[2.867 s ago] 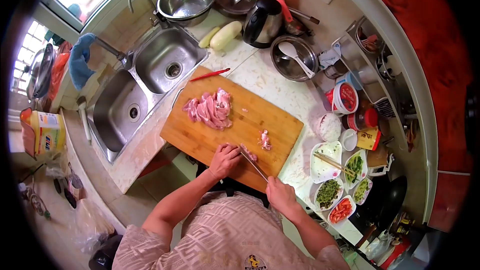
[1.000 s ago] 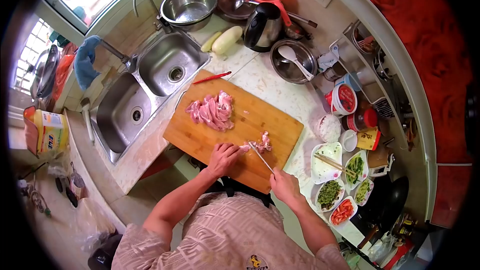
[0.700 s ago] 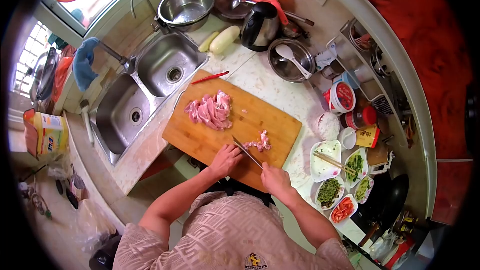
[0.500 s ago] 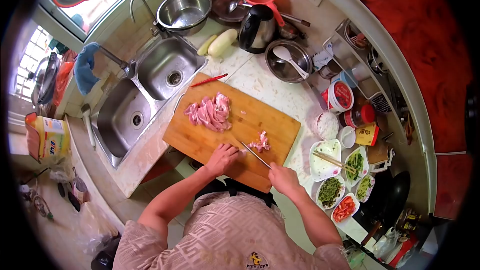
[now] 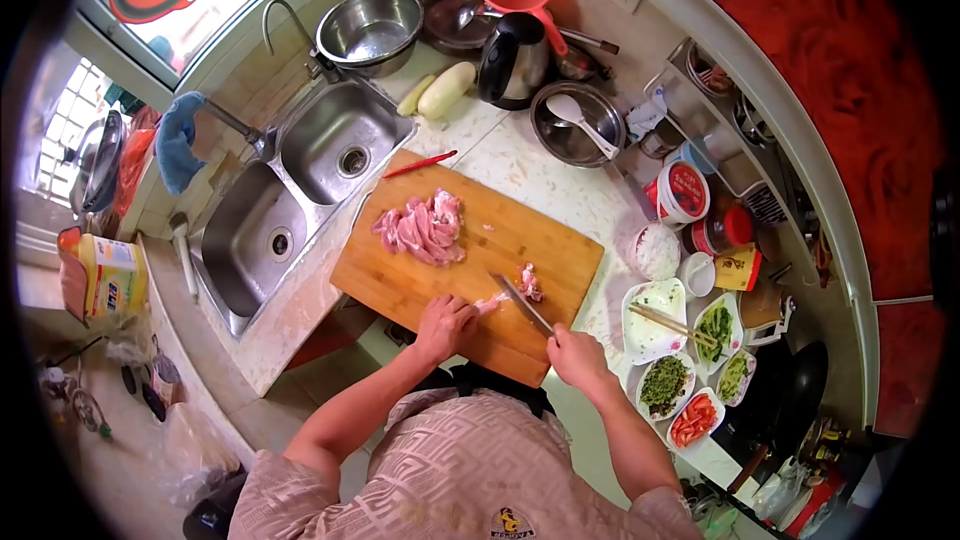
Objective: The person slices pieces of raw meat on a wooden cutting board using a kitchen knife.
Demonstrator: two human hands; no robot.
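Note:
A wooden cutting board [image 5: 400, 285] lies at an angle on the counter before me. On its front half, the curled fingers of my left hand [image 5: 447, 327] hold down a pale pink strip of raw meat [image 5: 488, 306]. My right hand [image 5: 577, 356] is closed round the handle of a knife [image 5: 525, 306]. The blade points away from me, its flat side showing, between the strip and some small chopped meat bits [image 5: 531, 283]. Farther back on the board is a pile of sliced raw meat [image 5: 425, 227]. Near the back corner lies a red chili pepper [image 5: 420, 163].
A double sink [image 5: 250, 230] is at the left. Peeled pale vegetables [image 5: 446, 90], a kettle [image 5: 514, 60] and a metal bowl [image 5: 577, 123] stand behind the board. At the right are a white dish with chopsticks [image 5: 653, 344], several dishes of cut vegetables [image 5: 664, 386] and a wok [image 5: 800, 390].
The knife blade has turned so more of its flat side shows, and it has shifted slightly right beside the chopped bits. More of the meat strip shows. My left hand stays nearly in place.

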